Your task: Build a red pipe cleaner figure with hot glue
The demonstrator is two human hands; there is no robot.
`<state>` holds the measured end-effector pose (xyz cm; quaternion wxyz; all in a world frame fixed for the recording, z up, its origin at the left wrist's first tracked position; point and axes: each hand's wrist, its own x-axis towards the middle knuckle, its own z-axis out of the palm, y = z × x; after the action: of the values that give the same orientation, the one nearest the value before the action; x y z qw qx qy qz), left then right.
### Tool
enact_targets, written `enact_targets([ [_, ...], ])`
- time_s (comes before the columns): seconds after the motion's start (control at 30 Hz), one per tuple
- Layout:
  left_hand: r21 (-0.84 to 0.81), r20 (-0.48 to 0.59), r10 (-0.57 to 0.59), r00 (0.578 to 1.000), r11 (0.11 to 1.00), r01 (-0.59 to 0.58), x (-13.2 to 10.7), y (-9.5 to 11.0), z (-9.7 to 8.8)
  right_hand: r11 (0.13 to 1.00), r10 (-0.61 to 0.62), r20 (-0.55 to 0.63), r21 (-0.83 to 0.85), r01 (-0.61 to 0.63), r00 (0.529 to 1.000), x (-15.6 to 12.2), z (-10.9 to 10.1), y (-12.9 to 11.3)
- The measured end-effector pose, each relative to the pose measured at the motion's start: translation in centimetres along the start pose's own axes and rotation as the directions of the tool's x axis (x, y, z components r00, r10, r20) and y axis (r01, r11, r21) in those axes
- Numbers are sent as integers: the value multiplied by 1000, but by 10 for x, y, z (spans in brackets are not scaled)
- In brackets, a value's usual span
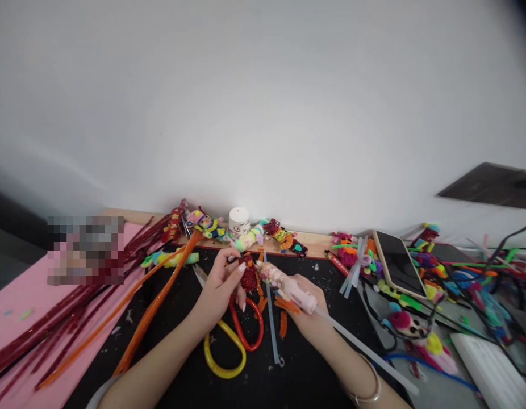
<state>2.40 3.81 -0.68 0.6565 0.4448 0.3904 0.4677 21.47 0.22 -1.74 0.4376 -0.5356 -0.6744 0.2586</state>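
Note:
My left hand (222,284) pinches a small red glittery pipe-cleaner piece (248,277) between its fingertips, above the black mat (182,318). My right hand (308,309) is wrapped round a pink hot glue gun (288,287), with a clear glue stick (365,352) trailing from its back past my wrist. The gun's nozzle points left and touches or nearly touches the red piece. A bracelet sits on my right wrist. Scissors with one red and one yellow handle loop (233,341) lie on the mat just under my left hand.
Long red and orange pipe cleaners (75,318) lie over a pink sheet at left. Small colourful pipe-cleaner figures (250,233) and a white jar (239,221) line the wall. A phone (399,261), loose glue sticks (352,267), cables and craft scraps crowd the right side.

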Motion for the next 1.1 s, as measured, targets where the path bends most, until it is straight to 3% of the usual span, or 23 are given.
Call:
enact_targets([
  [0.2, 21, 65, 25, 998, 999, -26, -1, -2, 0, 995, -86, 31, 60, 84, 996, -2, -3, -7],
  [0.4, 34, 86, 33, 996, 999, -36, -2, -1, 1, 996, -37, 5, 79, 36, 999, -7, 0, 5],
  [1.1, 44, 74, 42, 996, 998, -45, -1, -3, 0, 989, 44, 64, 137, -53, 997, -7, 0, 6],
])
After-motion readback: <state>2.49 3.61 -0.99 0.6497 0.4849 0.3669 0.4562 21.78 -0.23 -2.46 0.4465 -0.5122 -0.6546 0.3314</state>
